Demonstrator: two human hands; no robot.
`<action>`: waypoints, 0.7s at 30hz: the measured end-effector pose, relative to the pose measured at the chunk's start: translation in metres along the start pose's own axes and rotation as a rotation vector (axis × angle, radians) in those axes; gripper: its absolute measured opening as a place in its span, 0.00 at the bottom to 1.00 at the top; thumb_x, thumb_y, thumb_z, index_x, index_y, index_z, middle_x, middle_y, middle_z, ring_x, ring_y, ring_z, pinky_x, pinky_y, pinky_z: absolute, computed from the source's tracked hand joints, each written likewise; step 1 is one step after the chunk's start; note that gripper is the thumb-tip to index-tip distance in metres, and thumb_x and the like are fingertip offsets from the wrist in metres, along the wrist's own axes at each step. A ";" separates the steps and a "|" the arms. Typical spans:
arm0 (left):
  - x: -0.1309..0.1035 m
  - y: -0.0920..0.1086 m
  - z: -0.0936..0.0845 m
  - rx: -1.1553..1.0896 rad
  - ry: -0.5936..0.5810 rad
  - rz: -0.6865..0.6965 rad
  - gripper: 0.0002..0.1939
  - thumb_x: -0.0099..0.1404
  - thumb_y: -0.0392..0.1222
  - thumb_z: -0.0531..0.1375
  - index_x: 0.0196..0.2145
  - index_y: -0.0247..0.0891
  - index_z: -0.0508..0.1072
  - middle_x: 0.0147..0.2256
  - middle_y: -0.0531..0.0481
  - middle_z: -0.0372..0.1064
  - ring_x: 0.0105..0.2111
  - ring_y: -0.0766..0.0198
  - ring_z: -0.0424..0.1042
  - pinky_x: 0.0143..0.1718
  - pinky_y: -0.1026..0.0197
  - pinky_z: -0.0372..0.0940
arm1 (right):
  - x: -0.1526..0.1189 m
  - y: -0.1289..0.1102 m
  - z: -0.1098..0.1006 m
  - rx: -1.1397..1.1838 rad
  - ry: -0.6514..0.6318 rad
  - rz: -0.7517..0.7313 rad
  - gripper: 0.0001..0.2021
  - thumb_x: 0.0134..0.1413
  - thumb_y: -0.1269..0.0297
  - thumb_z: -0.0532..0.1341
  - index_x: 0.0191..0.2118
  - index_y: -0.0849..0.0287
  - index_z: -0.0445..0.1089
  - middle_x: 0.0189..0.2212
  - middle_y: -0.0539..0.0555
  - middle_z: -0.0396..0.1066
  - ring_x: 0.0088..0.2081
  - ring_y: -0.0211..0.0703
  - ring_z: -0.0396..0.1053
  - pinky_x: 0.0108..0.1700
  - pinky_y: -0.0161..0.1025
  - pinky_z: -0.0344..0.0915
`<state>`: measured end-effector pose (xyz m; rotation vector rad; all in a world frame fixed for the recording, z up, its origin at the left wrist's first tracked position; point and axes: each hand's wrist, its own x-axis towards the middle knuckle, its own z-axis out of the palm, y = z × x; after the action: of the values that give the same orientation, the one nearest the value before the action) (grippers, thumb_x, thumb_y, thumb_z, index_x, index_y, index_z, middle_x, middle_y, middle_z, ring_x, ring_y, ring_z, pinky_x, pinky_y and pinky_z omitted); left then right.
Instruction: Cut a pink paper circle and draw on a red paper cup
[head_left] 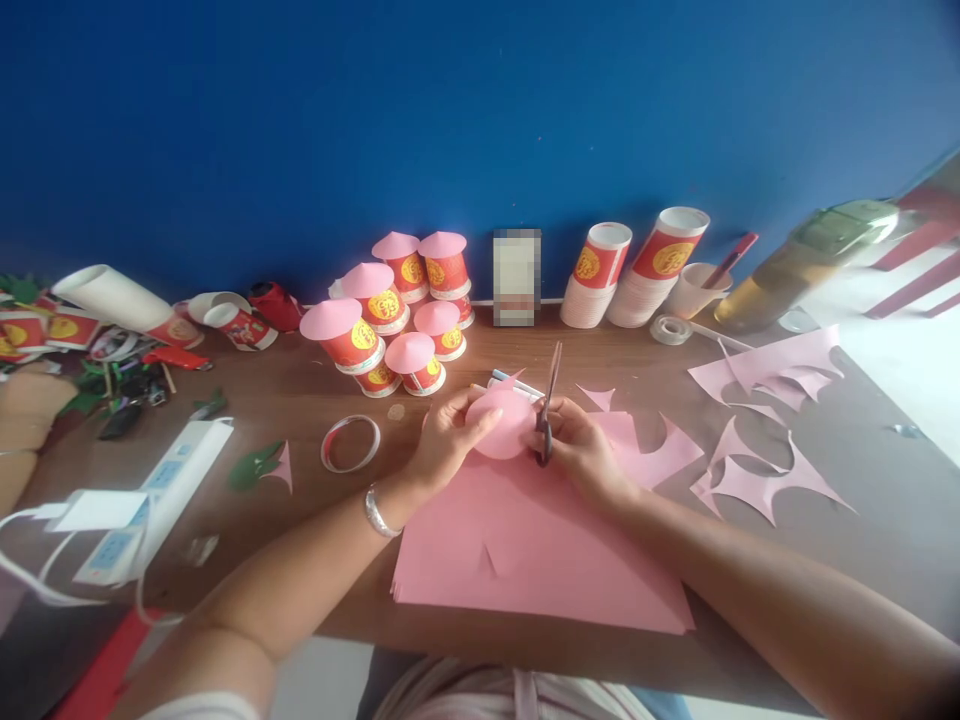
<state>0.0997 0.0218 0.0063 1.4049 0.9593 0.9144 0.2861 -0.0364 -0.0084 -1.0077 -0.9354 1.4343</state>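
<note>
left hand [454,430]: grip pinching the pink paper disc [501,430] between thumb and fingers; a silver bangle [381,512] on the wrist.
right hand [577,440]: grip closed around the dark handles of the scissors [545,430], blades pointing towards the blue wall [480,120].
disc: thin, matte, rounded, held above the stack of pink paper [540,550]; a pointed offcut shows at its top edge.
close by: pens [517,385] lie just beyond the hands; pink scraps [772,490] with curved cut-outs and sharp points lie to the right.
rear of table [240,400]: red-and-white paper cups [364,340] topped with shallow pink cones, in a cluster; right of these, two leaning stacks of nested cups [589,300], a tape roll [671,329] and a bottle [799,265] of amber liquid.
left side: white tape ring [350,443], green paper piece [249,470], white power strip [165,480] with charger and cables; another person's arm [30,415] at the edge.
surface: brown, wood-grained.
</note>
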 end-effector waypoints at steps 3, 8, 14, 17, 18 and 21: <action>0.000 -0.005 -0.007 -0.036 0.053 -0.016 0.15 0.61 0.54 0.67 0.32 0.39 0.74 0.30 0.53 0.69 0.31 0.65 0.66 0.35 0.63 0.64 | -0.002 0.001 0.001 -0.056 -0.046 0.033 0.23 0.47 0.48 0.75 0.41 0.53 0.67 0.27 0.47 0.71 0.27 0.37 0.68 0.32 0.38 0.66; 0.001 -0.004 -0.011 -0.052 0.034 -0.008 0.16 0.62 0.54 0.67 0.32 0.38 0.73 0.30 0.53 0.69 0.31 0.65 0.66 0.34 0.64 0.64 | -0.005 -0.004 -0.002 -0.175 -0.024 -0.005 0.23 0.52 0.43 0.70 0.46 0.54 0.71 0.28 0.50 0.71 0.28 0.40 0.67 0.31 0.39 0.64; 0.002 0.000 -0.013 -0.109 -0.010 -0.029 0.15 0.61 0.54 0.67 0.31 0.39 0.72 0.30 0.53 0.69 0.29 0.65 0.67 0.32 0.64 0.64 | -0.008 -0.013 0.000 -0.337 -0.079 -0.023 0.25 0.50 0.38 0.69 0.41 0.57 0.77 0.29 0.51 0.67 0.30 0.40 0.63 0.32 0.37 0.64; 0.003 0.002 -0.016 -0.110 -0.051 -0.038 0.15 0.61 0.53 0.67 0.31 0.39 0.73 0.29 0.53 0.69 0.28 0.65 0.67 0.30 0.64 0.64 | -0.009 -0.013 -0.002 -0.349 -0.100 0.010 0.24 0.50 0.40 0.69 0.41 0.56 0.78 0.28 0.50 0.65 0.30 0.39 0.60 0.31 0.37 0.62; 0.004 0.003 -0.018 -0.112 -0.059 -0.041 0.15 0.60 0.53 0.67 0.31 0.38 0.73 0.29 0.53 0.70 0.28 0.66 0.67 0.30 0.64 0.63 | -0.009 -0.013 -0.003 -0.350 -0.107 0.023 0.23 0.50 0.41 0.69 0.41 0.56 0.78 0.27 0.50 0.64 0.30 0.39 0.60 0.31 0.37 0.61; 0.007 0.003 -0.021 -0.114 -0.052 -0.045 0.16 0.59 0.54 0.68 0.32 0.38 0.73 0.28 0.53 0.71 0.26 0.66 0.67 0.28 0.64 0.64 | -0.008 -0.012 -0.005 -0.329 -0.134 0.054 0.23 0.50 0.42 0.69 0.42 0.57 0.78 0.26 0.49 0.63 0.28 0.38 0.58 0.29 0.37 0.58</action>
<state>0.0824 0.0360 0.0102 1.2993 0.8825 0.8814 0.2952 -0.0431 0.0024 -1.1943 -1.2809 1.4344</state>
